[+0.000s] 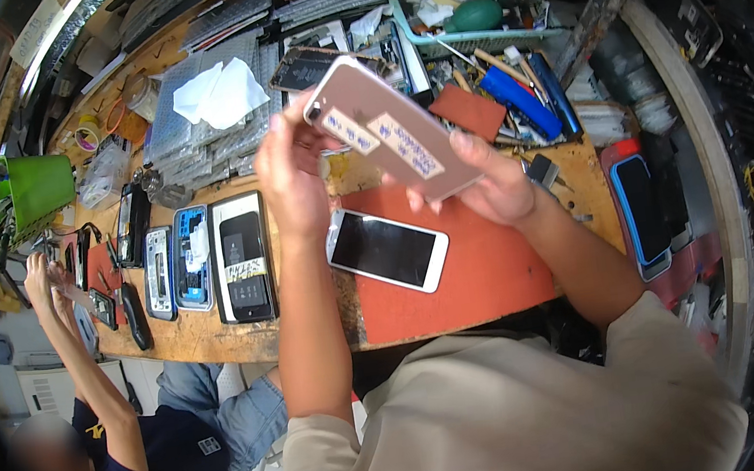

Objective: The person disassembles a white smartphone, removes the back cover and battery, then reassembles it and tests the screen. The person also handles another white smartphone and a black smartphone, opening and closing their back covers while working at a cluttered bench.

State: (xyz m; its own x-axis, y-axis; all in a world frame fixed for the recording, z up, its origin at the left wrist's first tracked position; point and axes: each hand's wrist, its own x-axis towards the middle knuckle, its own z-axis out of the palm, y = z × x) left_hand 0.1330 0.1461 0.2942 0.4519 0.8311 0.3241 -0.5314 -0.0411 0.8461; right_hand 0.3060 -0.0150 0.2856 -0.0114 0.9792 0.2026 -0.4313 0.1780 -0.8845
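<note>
A rose-gold smartphone (391,107) is raised above the bench, tilted, its back facing me. Two white handwritten paper labels stick to that back. My right hand (495,181) grips its lower right end, thumb on the back and fingers beneath. At the camera end, my left hand (291,166) has its curled fingers on the upper left corner, partly hidden behind the phone. Below it lies a white smartphone (387,249) with a dark screen facing up, partly on an orange-red mat (484,265).
Left of the mat are a black-and-white phone box (242,258) and blue-edged phone housings (192,258). Bubble-wrapped packs (187,146), a teal basket (465,34) and tools crowd the back. A blue-edged phone (640,210) lies right. Another person's hands (46,285) work at far left.
</note>
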